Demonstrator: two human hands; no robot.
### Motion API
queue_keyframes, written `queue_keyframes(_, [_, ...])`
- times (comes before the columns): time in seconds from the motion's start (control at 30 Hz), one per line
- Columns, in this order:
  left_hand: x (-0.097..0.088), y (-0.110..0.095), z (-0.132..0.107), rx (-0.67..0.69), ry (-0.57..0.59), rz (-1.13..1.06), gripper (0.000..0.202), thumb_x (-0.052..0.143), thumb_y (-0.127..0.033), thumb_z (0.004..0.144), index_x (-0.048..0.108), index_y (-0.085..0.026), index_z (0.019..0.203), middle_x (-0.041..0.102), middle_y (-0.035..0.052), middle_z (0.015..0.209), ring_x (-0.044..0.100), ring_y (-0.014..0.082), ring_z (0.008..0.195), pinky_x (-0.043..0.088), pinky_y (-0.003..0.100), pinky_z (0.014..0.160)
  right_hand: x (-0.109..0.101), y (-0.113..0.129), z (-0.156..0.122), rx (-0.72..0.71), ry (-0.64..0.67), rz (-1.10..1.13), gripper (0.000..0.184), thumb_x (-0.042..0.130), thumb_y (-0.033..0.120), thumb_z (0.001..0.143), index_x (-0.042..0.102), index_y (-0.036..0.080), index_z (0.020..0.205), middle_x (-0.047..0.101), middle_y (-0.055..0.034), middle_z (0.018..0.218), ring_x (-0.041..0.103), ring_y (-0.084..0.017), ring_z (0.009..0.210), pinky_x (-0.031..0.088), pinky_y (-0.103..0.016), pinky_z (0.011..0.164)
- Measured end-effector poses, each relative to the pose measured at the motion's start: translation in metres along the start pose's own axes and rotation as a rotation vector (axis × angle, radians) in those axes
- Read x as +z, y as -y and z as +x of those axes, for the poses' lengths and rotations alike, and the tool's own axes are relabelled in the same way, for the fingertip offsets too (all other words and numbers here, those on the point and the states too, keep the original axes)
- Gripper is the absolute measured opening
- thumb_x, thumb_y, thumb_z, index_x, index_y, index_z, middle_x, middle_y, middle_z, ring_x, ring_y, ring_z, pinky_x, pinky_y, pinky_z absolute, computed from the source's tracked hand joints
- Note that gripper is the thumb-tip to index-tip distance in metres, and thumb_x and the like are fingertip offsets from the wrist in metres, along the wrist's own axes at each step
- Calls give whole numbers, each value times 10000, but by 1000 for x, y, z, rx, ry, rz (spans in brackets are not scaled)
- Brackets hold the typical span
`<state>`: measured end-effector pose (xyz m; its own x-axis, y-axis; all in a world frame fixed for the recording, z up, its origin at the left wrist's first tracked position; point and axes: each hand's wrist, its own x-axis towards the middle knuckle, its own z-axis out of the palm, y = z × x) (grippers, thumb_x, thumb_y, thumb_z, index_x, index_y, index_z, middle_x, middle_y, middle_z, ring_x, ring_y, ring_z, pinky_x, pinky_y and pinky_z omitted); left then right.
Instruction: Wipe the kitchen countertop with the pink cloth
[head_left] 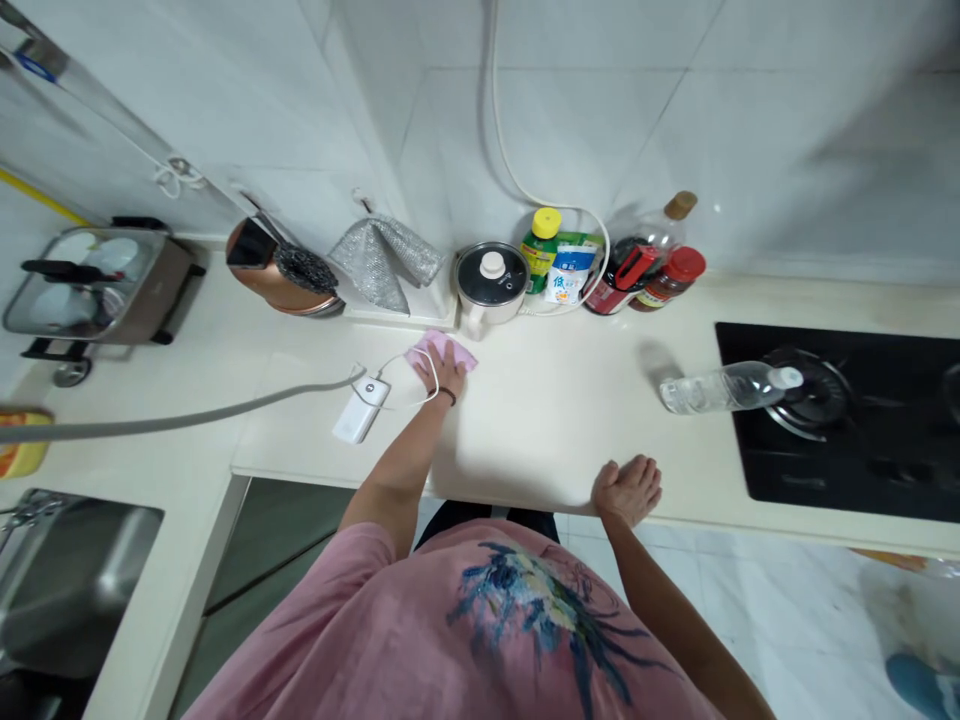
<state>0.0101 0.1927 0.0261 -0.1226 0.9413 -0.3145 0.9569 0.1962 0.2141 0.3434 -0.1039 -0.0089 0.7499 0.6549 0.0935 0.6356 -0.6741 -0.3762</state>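
The left hand (441, 368) is pressing palm-down on a cloth (466, 357), its fingers spreading over the fabric rather than clenching it, with a dark band (448, 396) circling the wrist. The cloth is lying near the back of the tabletop (555, 410), just in front of the pot (491, 285), and its soft pink folds are showing past the fingers. The step in hand is seemingly wiping; carrying it on would be calling for flat, even pressure and for care with the thin white cable (411, 405), which is looping about the hand from a smooth, slab-shaped white box (362, 408). The right hand (630, 490) is resting loosely at the front edge, holding nothing that shows. Farther out, the squat pot is wearing a dark, glossy lid with a pale round knob, and a crinkly silver sheet (382, 258) is hanging to its left. Off to the right, a clear plastic bottle (720, 388) is overlapping the glossy black hob (885, 440) in view; whether it is standing or lying, I cannot tell. The tabletop itself is looking pale, smooth and faintly shiny.
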Motion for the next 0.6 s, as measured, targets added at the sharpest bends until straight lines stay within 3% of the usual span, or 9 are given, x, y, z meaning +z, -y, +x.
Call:
queue_keyframes(0.13, [36,-73,-54,281,129,23,737,418,-484,1043,254,-298,1737,-11,97,1836,-75,402,1679,5,708,1317,1,-1,0,9,-1,0,782,399,513,1018,369,84,1672,388,-263,1704,278,-412,1608,213,-693,1282])
queue_keyframes(0.23, [74,-121,-110,619,242,32,735,490,-494,1021,311,-342,1718,3,61,1838,-73,379,1684,11,668,1338,1,0,0,12,2,-7,778,381,519,1026,368,90,1675,388,-261,1705,279,-405,1611,224,-690,1280])
queue_keyframes(0.3, [96,-138,-144,821,296,36,735,527,-496,1007,334,-374,1706,22,36,1839,-52,366,1688,22,657,1346,1,0,-1,14,4,-15,772,370,520,1030,375,93,1673,392,-259,1703,280,-403,1611,225,-688,1279])
queue_keyframes(0.37, [110,-144,-166,940,318,43,735,532,-500,1008,333,-380,1705,36,25,1840,-32,348,1692,26,637,1355,1,1,-1,20,6,-20,772,363,521,1033,381,86,1671,396,-260,1699,280,-400,1611,219,-684,1281])
queue_keyframes(0.47, [109,-145,-164,969,323,38,722,515,-517,1014,335,-395,1702,52,7,1840,-31,331,1695,18,623,1359,2,1,-1,25,4,-19,781,360,528,1033,380,78,1671,395,-260,1700,275,-397,1613,211,-678,1286])
queue_keyframes(0.6, [78,-152,-102,804,310,46,742,517,-526,1000,333,-386,1705,44,5,1841,-48,340,1693,2,627,1353,4,0,-2,23,-1,-23,787,363,529,1032,367,80,1678,389,-255,1706,269,-391,1616,212,-668,1289])
